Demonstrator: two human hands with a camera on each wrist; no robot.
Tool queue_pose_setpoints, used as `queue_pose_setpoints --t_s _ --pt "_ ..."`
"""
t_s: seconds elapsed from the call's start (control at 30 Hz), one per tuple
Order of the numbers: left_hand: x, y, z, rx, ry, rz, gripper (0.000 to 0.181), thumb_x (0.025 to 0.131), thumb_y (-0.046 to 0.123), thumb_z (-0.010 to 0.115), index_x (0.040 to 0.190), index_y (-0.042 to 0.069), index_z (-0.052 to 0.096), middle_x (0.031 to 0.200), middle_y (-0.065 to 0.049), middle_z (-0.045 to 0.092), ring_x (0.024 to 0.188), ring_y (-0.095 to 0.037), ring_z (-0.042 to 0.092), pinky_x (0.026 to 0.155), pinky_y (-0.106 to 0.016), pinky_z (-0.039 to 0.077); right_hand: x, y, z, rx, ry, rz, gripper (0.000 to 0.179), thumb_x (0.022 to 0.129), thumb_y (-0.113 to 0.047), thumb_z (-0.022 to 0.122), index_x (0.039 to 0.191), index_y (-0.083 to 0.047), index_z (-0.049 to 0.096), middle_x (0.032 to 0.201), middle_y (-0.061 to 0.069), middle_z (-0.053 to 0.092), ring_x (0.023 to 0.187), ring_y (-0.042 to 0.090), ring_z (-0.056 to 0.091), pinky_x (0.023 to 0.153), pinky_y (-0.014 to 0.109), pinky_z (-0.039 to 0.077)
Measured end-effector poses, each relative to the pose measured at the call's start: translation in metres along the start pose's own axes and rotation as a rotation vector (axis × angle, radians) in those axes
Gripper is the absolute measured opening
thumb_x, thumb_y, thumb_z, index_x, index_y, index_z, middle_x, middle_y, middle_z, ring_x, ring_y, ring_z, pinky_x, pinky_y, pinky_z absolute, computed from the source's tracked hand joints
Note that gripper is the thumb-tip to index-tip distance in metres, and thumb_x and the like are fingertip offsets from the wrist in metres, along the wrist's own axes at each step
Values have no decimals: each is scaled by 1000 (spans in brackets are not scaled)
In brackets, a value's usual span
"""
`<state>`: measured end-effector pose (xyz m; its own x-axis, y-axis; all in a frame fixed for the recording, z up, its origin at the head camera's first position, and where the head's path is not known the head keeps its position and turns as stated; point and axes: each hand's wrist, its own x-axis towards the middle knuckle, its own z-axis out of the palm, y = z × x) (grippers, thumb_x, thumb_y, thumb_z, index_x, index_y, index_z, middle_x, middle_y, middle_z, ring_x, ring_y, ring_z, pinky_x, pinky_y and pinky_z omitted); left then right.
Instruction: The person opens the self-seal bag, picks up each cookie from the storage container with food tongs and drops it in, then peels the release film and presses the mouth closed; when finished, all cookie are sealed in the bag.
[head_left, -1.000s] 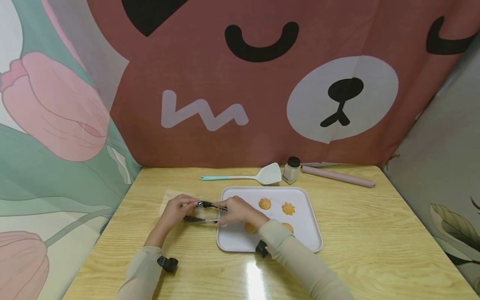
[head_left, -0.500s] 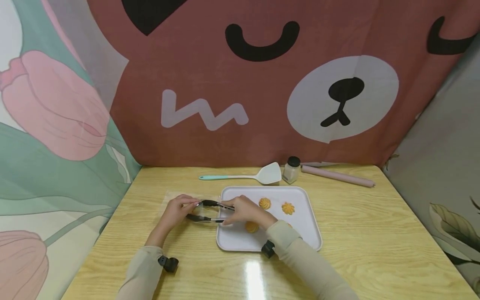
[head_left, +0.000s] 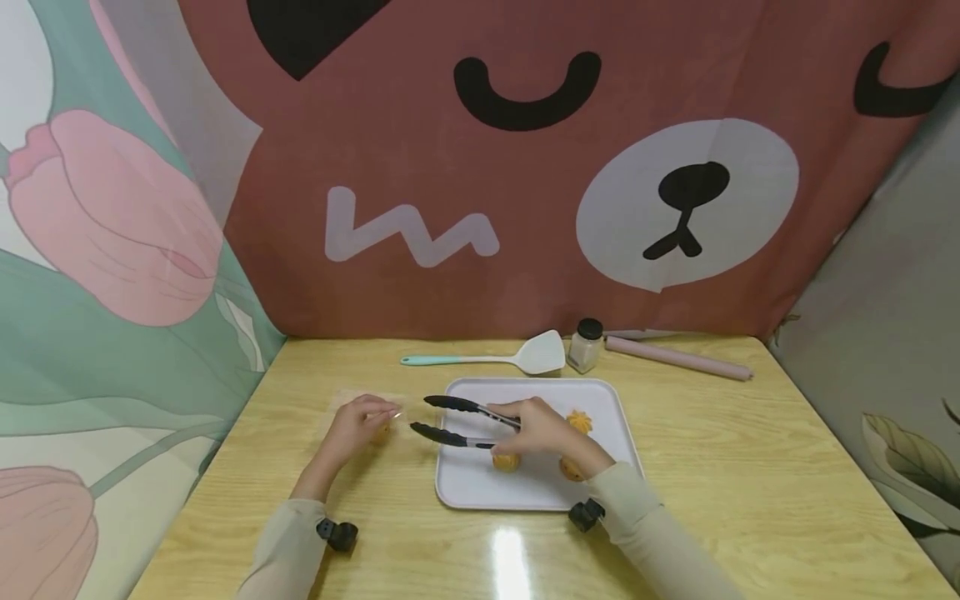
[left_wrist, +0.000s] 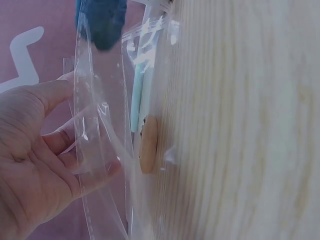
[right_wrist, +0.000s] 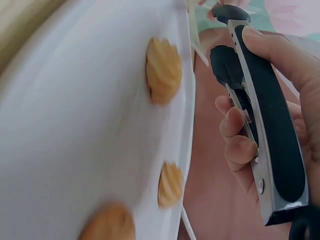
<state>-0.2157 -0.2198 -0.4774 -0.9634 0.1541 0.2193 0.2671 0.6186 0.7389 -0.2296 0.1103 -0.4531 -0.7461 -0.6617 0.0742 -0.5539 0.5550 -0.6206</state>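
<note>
My left hand (head_left: 356, 429) pinches the edge of a clear plastic bag (left_wrist: 102, 145), its mouth held apart. A flat brown cookie with dark specks (left_wrist: 148, 145) lies low inside the bag in the left wrist view. My right hand (head_left: 546, 429) grips metal tongs (right_wrist: 272, 120) with black tips. The tong arms are spread, with nothing between them, their tips pointing left just past the tray's edge. Under and beside that hand, piped golden cookies (right_wrist: 164, 70) sit on the white tray (head_left: 465, 492); in the head view the hand partly covers them.
Behind the tray lies a spatula (head_left: 540, 354) with a turquoise handle. A black-lidded glass jar (head_left: 585, 350) stands beside it, and a pink roll (head_left: 678, 358) lies farther right. A printed cloth (head_left: 420, 300) hangs at the table's back edge.
My right hand has drawn the tongs to the right, away from the bag and over the tray, and their tips are now apart from my left hand. My left hand stays nearly in place.
</note>
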Motion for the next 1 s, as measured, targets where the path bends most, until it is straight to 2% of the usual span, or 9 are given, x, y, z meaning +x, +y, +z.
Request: queue_pose_setpoints --t_s 0.07,0.13,0.2,0.23,0.3,0.37,0.43,0.7,1.0 --pt "-1 0 0 -4 -1 0 14 89 10 66 100 6 74 100 -10 67 99 -29 60 91 -50 47 -11 2 -5 -10 14 -4 68 75 -35 80 132 -6 56 59 -3 53 50 3 31 60 22 44" --pt "-2 1 0 -6 -1 3 15 88 9 66 100 5 74 101 -10 66 99 -30 60 91 -50 46 -22 5 -10 -19 26 6 68 75 -35 80 132 -8 56 86 8 69 52 3 38 69 26 48" --pt "-3 1 0 -11 1 1 15 88 8 66 100 5 74 101 -11 66 100 -30 60 91 -50 47 -32 7 -14 -29 38 12 68 75 -36 80 132 -9 56 105 17 68 53 2 41 71 26 48" --pt "-3 1 -1 -7 1 1 15 88 9 66 100 5 74 101 -10 66 100 -30 60 91 -50 47 -37 9 -16 -35 47 11 68 75 -37 80 132 -9 56 106 17 68 53 0 43 68 25 47" --pt "-4 1 -1 -1 1 4 15 88 9 66 100 6 74 101 -10 66 100 -30 60 90 -49 47 -46 11 -19 -27 53 17 68 74 -36 81 132 -8 56 84 10 68 45 0 30 58 22 41" --pt "-5 0 0 -8 -2 5 15 88 10 66 100 5 74 102 -10 66 101 -30 60 90 -49 47 -55 13 -22 -30 67 19 69 73 -36 81 131 -6 57 63 0 57 44 -1 30 52 20 37" --pt "-7 -1 0 -10 -10 4 15 88 11 66 100 5 74 103 -9 66 101 -29 60 89 -47 48 -64 15 -24 -36 82 24 70 72 -36 82 130 -6 58 57 -10 46 46 -2 33 50 19 36" --pt "-13 -3 1 -48 -33 -36 17 90 12 64 104 7 73 104 -7 65 98 -26 60 81 -38 53 -96 19 -28 -50 86 24 71 72 -35 82 129 -3 57 56 -14 41 48 -3 35 49 19 37" --pt "-11 -1 1 -50 -23 0 19 89 8 65 106 3 72 102 -9 65 98 -27 59 83 -42 51 -117 24 -27 -65 78 72 72 72 -38 82 128 0 57 69 -1 57 47 -4 35 48 19 37"
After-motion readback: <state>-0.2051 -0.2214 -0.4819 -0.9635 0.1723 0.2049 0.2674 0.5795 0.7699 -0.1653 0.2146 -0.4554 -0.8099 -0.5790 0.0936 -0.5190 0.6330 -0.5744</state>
